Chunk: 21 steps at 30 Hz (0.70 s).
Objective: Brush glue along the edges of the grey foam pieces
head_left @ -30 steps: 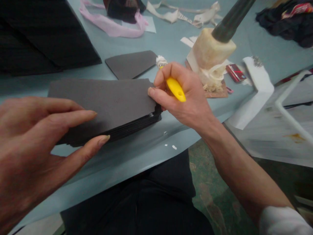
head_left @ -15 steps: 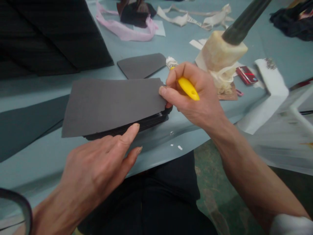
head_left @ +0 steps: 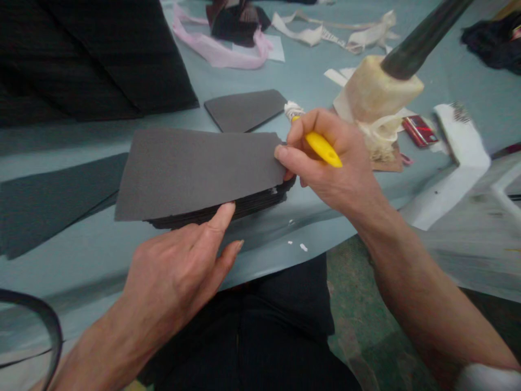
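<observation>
A dark grey flat panel (head_left: 199,174) lies on top of a stack of black pieces (head_left: 260,201) near the table's front edge. My right hand (head_left: 329,149) is closed around a yellow-handled brush (head_left: 323,148), whose head is coated in white. The same hand's thumb rests on the panel's right end, with fingertips at its edge. Against the near side of the stack is my left hand (head_left: 183,266), index finger stretched out to the panel's edge and thumb apart. Its other fingers are mostly hidden. Behind the panel lies a smaller grey piece (head_left: 246,108).
Tall black stacks (head_left: 97,60) stand at the back left, with dark flat pieces (head_left: 61,195) in front. To the right are a crusted cream container (head_left: 376,89) with a dark pole, a red box (head_left: 419,131) and a bent white piece (head_left: 464,146). A pink strip (head_left: 220,57) lies behind.
The whole view has shifted, so most things appear a little farther right. The left index fingertip stays at the panel's near edge; the right hand keeps its hold on the brush.
</observation>
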### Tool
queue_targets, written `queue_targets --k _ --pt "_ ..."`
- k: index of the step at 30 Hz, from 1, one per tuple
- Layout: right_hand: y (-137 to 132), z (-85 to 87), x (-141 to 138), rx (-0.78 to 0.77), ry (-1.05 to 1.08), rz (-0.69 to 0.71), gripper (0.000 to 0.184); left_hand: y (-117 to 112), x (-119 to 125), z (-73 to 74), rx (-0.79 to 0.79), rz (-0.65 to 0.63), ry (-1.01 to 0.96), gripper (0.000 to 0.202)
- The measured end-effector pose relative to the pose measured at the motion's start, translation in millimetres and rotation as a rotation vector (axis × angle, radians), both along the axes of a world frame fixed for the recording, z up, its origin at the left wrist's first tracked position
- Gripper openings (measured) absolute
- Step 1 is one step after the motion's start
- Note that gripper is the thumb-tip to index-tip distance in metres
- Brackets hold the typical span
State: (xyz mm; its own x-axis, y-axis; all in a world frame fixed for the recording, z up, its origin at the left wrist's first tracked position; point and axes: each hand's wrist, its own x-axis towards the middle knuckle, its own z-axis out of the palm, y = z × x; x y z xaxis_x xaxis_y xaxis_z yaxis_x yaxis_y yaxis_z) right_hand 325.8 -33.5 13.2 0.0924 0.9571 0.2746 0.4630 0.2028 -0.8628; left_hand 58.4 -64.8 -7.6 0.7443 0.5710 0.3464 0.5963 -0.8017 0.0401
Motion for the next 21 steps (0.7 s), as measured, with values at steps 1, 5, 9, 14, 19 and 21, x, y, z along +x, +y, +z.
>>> queue_targets --k 1,5,9,14,19,21 --pt "0.3 -1.2 0.6 0.011 0.018 0.009 0.028 -0.4 0.9 0.3 0.007 0.004 0.001 0.040" --pt "0.7 -4.8 1.5 0.021 0.075 0.028 0.024 -2.4 2.7 -0.4 0.028 0.012 0.001 0.039" --pt "0.3 -4.7 -1.6 0.022 0.125 0.014 0.022 -4.1 3.0 -1.8 0.017 0.036 0.006 0.039" --pt "0.2 -2.3 -6.4 0.041 0.208 0.006 0.023 -7.2 4.3 -1.5 0.011 0.057 0.008 0.038" --pt "0.6 -0.5 -6.8 0.034 0.182 0.010 0.029 -8.9 5.8 -2.3 0.012 0.047 -0.037 0.038" --pt "0.1 1.4 -7.3 0.028 0.165 0.002 0.030 -8.4 7.2 -1.1 0.025 0.038 -0.052 0.037"
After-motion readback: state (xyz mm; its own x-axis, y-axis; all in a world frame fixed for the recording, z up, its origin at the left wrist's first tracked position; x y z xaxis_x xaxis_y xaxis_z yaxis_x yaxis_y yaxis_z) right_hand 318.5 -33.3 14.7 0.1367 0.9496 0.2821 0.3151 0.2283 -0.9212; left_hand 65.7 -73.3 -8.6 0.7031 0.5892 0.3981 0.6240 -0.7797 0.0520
